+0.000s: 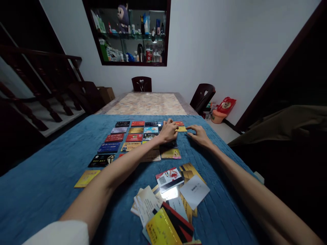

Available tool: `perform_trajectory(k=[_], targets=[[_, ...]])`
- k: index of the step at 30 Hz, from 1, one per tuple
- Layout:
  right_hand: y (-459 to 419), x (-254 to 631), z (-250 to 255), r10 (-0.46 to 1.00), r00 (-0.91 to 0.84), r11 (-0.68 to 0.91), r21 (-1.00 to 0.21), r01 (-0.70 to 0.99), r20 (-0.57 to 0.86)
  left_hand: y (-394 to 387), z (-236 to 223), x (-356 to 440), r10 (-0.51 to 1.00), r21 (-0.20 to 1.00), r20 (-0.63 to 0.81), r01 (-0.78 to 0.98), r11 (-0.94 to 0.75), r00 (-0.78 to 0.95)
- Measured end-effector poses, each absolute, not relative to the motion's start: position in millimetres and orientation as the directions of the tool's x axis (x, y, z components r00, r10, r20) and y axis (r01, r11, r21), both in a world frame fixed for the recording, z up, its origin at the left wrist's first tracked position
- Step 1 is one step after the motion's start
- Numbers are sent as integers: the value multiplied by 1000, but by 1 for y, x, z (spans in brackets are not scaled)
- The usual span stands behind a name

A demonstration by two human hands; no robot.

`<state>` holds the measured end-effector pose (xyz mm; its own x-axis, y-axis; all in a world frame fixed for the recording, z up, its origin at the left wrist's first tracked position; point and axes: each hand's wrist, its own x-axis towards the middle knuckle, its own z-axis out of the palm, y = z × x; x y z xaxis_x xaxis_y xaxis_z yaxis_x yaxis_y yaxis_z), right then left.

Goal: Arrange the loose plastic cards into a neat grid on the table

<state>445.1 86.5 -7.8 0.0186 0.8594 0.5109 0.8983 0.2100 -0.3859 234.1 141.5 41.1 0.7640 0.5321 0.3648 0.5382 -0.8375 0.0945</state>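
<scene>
In the head view, rows of glossy cards (134, 137) lie on a blue cloth (61, 149) over the counter (153, 102), printed black, red, blue and gold. Nearer, a loose pile (148, 200) overlaps at odd angles, including a plain white card (195, 191) and a shiny yellow card (163, 228). The left hand (168, 131) bends over the rows; whether it pinches anything I cannot tell. The right hand (199, 135) is loosely spread beside a small gold card (182, 129).

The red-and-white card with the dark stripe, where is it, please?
In the head view, the red-and-white card lies low near centre, atop the loose card pile, left of a white card.
</scene>
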Motion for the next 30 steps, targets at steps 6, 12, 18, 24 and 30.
perform_trajectory(k=[6, 12, 18, 24, 30], targets=[[56, 430, 2, 827, -6, 269, -385, 883, 563, 106, 43, 210, 499, 150, 428, 486, -861, 753], [21, 404, 6, 799, -47, 353, -405, 844, 599, 61, 42, 178, 489, 211, 467, 445, -871, 736], [-13, 376, 6, 793, -95, 411, -413, 813, 602, 19, 36, 146, 474, 240, 430, 409, -880, 768], [-38, 353, 10, 799, -204, 463, -362, 809, 565, -6, 29, 119, 481, 222, 368, 428, -876, 796], [-62, 330, 17, 783, -304, 515, -292, 806, 542, -19, 28, 105, 511, 197, 303, 472, -859, 804]])
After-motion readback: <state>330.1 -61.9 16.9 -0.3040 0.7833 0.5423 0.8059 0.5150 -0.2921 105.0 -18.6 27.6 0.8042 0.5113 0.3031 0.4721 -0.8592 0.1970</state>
